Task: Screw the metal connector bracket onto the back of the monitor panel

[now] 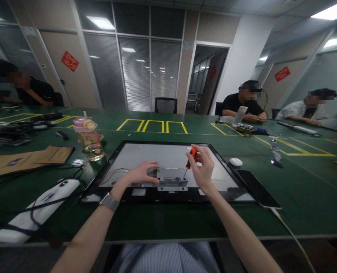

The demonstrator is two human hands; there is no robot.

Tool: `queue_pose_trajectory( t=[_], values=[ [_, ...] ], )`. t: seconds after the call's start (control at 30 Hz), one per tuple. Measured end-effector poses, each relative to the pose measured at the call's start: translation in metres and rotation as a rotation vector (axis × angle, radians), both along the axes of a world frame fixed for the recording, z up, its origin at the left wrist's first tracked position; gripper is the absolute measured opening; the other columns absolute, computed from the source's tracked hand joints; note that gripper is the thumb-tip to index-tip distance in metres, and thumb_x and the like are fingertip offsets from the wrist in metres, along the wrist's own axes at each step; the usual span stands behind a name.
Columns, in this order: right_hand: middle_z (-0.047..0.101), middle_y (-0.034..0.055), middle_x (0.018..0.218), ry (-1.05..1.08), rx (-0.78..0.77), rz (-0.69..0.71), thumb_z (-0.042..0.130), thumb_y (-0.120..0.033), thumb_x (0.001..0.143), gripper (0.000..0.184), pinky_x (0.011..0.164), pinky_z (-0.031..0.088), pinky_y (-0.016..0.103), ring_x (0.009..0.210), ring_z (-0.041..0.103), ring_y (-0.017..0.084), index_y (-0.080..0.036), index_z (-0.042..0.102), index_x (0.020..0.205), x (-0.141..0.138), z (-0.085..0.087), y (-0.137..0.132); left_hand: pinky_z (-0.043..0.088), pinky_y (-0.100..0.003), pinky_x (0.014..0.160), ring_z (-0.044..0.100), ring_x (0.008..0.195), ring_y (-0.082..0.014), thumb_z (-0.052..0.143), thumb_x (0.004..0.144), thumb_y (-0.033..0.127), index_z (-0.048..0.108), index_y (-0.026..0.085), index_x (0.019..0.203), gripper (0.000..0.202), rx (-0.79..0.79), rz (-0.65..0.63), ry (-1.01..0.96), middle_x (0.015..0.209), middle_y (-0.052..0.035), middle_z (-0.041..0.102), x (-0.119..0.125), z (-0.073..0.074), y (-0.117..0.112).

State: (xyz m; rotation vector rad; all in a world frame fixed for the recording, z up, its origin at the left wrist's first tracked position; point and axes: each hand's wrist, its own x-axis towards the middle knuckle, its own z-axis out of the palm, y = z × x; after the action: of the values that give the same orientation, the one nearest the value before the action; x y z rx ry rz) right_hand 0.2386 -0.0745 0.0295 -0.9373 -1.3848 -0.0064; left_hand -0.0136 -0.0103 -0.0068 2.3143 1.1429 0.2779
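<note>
In front of me a flat display panel (174, 155) with a black frame lies on the green table. A metal bracket (172, 185) with connector ports sits at its near middle. My right hand (204, 167) grips an orange and black screwdriver (191, 156) near the top of its handle. The shaft slants down to the right part of the bracket; I cannot tell whether the tip sits on a screw. My left hand (142, 172), with a watch on the wrist, rests at the bracket's left end, thumb and fingers apart. Thin wires (114, 175) run on the panel left of that hand.
Left of the panel stand a pink-lidded bottle (89, 138) and a white device (40, 208) wrapped in black cable, near a brown paper bag (29, 159). At right lie a white case (236, 162) and a phone (255, 187) on a cable. Other people sit across the table.
</note>
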Motion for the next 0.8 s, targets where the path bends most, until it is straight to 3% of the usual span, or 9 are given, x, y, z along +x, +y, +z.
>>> queue_pose_trajectory(
  t=[0.47, 0.57, 0.7, 0.8],
  values=[
    [0.054, 0.0016, 0.086, -0.067, -0.007, 0.041, 0.06, -0.025, 0.082, 0.025, 0.053, 0.051, 0.025, 0.06, 0.053, 0.01, -0.026, 0.061, 0.108, -0.0042, -0.0027, -0.0002, 0.021, -0.042, 0.114, 0.025, 0.138, -0.0278, 0.066, 0.064, 0.064, 0.051, 0.029, 0.127, 0.075, -0.002, 0.003, 0.004, 0.15, -0.0038, 0.03, 0.0015, 0.0022, -0.0013],
    [0.057, 0.0025, 0.092, 0.02, -0.137, 0.238, 0.055, -0.028, 0.085, 0.026, 0.055, 0.052, 0.026, 0.061, 0.057, 0.011, -0.027, 0.058, 0.111, -0.0036, -0.0025, 0.0016, 0.022, -0.042, 0.113, 0.025, 0.138, -0.028, 0.066, 0.064, 0.064, 0.051, 0.029, 0.127, 0.074, -0.001, 0.005, 0.003, 0.15, -0.0038, 0.031, 0.0021, 0.0038, -0.0023],
    [0.061, 0.0022, 0.095, 0.268, -0.291, 0.653, 0.052, -0.033, 0.087, 0.018, 0.078, 0.053, 0.035, 0.077, 0.063, 0.014, -0.027, 0.06, 0.102, -0.0001, 0.0015, 0.0056, 0.022, -0.042, 0.113, 0.026, 0.138, -0.0282, 0.067, 0.064, 0.062, 0.051, 0.028, 0.127, 0.074, -0.011, 0.008, 0.012, 0.15, -0.0045, 0.03, 0.0034, 0.0069, -0.0041],
    [0.061, 0.0015, 0.089, 0.397, -0.313, 0.755, 0.058, -0.035, 0.084, 0.012, 0.087, 0.05, 0.036, 0.084, 0.061, 0.016, -0.024, 0.063, 0.087, 0.0024, 0.005, 0.007, 0.02, -0.041, 0.114, 0.025, 0.138, -0.0281, 0.066, 0.065, 0.063, 0.051, 0.027, 0.127, 0.074, -0.01, 0.005, 0.011, 0.15, -0.0051, 0.031, 0.0034, 0.0074, -0.0041]
  ],
)
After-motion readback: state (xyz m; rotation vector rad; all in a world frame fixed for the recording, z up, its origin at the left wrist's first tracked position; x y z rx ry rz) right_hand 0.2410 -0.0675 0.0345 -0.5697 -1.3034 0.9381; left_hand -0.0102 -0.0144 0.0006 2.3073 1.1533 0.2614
